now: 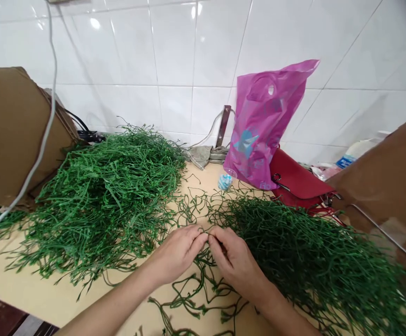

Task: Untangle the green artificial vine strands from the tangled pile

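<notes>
My left hand (180,252) and my right hand (236,261) meet near the middle of the table, fingertips almost touching. Both are closed in a pinch on a thin green stem (206,230), which looks like part of an artificial plant; most of it is hidden by the fingers. Loose green stems (189,298) with small knobbed ends lie below and between my hands. A tall heap of green stems (112,186) rises to the left, its sprigs bushy. To the right spreads a second, darker heap of stems (315,252), partly behind my right forearm.
A cardboard box (17,135) stands at left, with a white cable (45,130) hanging before it. At the back are a purple plastic bag (262,126), a small blue-and-white item (225,182) and a red handbag (297,179). A brown surface (388,182) borders the right side.
</notes>
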`<action>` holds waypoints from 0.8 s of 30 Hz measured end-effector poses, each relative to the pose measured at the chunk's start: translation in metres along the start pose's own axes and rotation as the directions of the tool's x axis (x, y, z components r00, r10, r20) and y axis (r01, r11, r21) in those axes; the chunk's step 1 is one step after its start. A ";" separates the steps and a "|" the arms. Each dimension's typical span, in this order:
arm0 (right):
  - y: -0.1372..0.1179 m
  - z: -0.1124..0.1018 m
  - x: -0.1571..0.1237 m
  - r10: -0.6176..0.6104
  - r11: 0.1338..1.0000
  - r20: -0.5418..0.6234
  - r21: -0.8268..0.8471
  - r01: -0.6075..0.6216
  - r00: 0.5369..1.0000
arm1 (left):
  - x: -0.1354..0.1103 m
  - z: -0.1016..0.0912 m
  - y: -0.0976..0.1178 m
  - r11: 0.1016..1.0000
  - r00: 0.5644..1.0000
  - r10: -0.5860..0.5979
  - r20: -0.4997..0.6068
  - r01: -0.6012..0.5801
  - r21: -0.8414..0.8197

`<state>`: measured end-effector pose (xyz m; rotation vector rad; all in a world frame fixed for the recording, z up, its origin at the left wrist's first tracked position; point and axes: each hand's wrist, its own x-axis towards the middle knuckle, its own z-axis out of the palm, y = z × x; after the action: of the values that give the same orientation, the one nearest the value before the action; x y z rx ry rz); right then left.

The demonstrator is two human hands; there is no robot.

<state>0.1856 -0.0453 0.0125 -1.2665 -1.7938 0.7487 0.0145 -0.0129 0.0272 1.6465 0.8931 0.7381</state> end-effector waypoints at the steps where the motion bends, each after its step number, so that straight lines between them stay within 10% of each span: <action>1: -0.003 -0.002 0.000 0.018 0.998 0.054 0.057 -0.021 0.998 | -0.003 -0.001 -0.001 0.984 0.992 -0.058 0.110 0.076 -0.162; 5: -0.009 -0.007 -0.004 0.009 0.920 0.326 0.368 -0.135 0.945 | -0.015 0.007 0.001 0.666 0.906 -0.055 0.420 0.347 -0.661; 10: -0.003 -0.005 -0.009 -0.054 0.828 0.362 0.538 -0.161 0.931 | -0.011 0.008 0.001 0.274 0.984 0.053 0.171 0.151 -0.950; 15: 0.000 -0.019 0.005 0.103 0.980 0.175 0.151 -0.130 0.979 | -0.005 -0.001 -0.002 0.577 0.988 -0.141 -0.057 0.035 -0.816; 20: 0.005 -0.056 0.003 -0.036 0.911 -0.094 -0.412 -0.006 0.995 | -0.008 -0.011 0.012 0.945 0.990 -0.134 0.043 0.141 -0.294; 24: -0.007 -0.073 -0.028 -0.161 0.851 0.086 -0.493 0.182 0.983 | -0.023 -0.025 0.016 0.994 0.993 -0.028 -0.117 0.040 0.105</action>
<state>0.2507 -0.0723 0.0479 -1.3913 -2.1893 0.2057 -0.0153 -0.0221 0.0485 1.6919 1.0562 0.7791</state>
